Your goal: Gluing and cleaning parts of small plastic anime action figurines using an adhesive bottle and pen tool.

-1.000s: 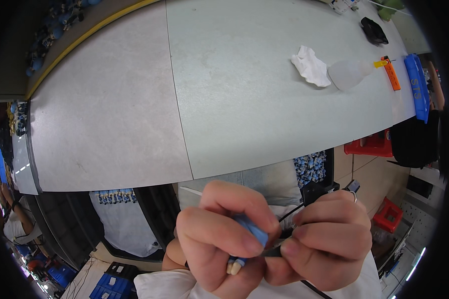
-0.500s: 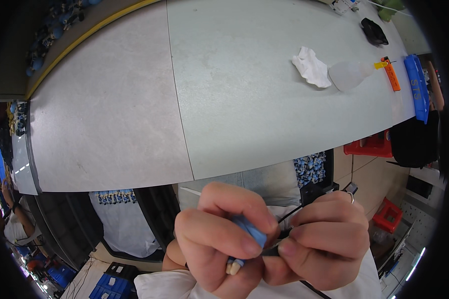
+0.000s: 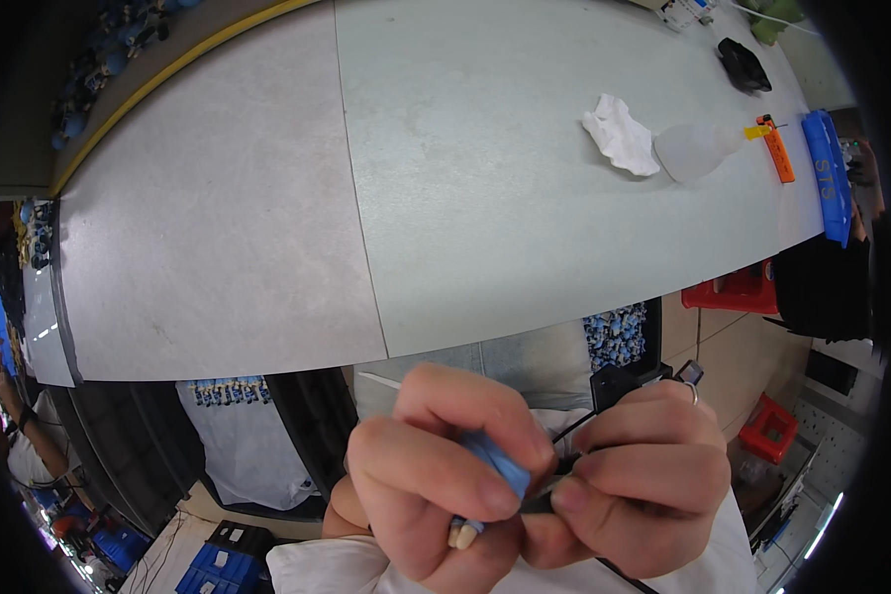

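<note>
1. Our left fingers (image 3: 421,470) stay curled closed around a small blue piece (image 3: 495,461), its pale tips showing below.
2. Our right fingers (image 3: 658,473), pinched together beside it, have shifted slightly leftward; we can't tell what they grip.
3. Bench (image 3: 218,218) paper (image 3: 621,137) and bottle (image 3: 696,154) remain together.

The right fingers (image 3: 653,473) have edged slightly leftward.

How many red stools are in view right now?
2: one red stool shows beside the near edge of the table, toward its right end, partly hidden; a second red stool is lower at the right. More may be hidden under the table.
</note>
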Tool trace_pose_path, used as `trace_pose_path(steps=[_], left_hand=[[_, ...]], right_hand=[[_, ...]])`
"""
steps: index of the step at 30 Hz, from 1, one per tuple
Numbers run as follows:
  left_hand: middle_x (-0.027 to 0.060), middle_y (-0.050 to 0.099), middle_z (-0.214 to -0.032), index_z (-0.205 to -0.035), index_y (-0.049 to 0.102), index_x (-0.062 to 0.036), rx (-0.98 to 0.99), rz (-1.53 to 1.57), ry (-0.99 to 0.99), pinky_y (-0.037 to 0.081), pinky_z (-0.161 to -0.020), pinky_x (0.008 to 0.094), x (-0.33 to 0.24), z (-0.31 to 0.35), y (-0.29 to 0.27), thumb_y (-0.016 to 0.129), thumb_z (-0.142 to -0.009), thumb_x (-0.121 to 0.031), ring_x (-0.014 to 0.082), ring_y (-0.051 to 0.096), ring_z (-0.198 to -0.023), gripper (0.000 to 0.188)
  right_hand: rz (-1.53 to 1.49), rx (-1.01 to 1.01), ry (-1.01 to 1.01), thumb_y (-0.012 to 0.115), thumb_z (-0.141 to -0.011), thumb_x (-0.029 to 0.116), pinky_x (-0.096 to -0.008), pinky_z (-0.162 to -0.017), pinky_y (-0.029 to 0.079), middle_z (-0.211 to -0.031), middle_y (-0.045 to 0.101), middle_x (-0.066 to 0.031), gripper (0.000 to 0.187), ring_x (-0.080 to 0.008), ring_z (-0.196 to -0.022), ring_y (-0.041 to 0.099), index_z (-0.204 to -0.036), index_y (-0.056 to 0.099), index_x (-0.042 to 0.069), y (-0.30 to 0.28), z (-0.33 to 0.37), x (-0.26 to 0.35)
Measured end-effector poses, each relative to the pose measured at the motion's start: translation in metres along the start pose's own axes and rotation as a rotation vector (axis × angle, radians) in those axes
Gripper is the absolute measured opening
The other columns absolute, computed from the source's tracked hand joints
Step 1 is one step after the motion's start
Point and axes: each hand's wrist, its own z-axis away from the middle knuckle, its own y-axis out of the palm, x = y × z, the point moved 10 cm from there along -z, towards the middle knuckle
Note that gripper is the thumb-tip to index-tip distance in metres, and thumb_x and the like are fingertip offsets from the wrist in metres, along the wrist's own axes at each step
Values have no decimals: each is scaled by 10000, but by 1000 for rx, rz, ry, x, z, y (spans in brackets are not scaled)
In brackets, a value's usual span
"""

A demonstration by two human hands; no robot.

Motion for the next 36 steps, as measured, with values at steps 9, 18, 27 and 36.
trace_pose_path(steps=[9,18,27,36], left_hand=[[186,453,-959,-955,391,-93,84,-97,-3,466,-634,211,1,2,0,551,-688,72,115,519,-707,352],[179,464,-936,-946,395,-96,72,-141,12,456,-623,207,-1,1,0,566,-693,59,123,521,-699,342],[150,441,-908,-906,364,-99,-140,-107,72,451,-511,238,-4,-2,3,589,-711,30,113,470,-573,325],[125,410,-884,-866,328,-98,-324,-40,101,442,-412,248,-6,2,-11,606,-731,-2,102,410,-455,323]], right_hand=[[-2,-7,6,717,-688,199,-234,-431,368,-745,463,-33,211,-152,-562,507,-731,545,85,0,1,-1],[22,-84,48,719,-688,210,-231,-423,364,-746,452,-34,222,-145,-557,495,-733,540,87,-1,2,-1],[12,-109,-12,728,-671,195,-219,-434,368,-719,475,-33,218,-147,-539,497,-720,549,80,-2,1,0],[17,-131,2,753,-648,210,-217,-445,372,-720,485,-36,244,-147,-556,506,-705,556,78,-1,0,-1]])
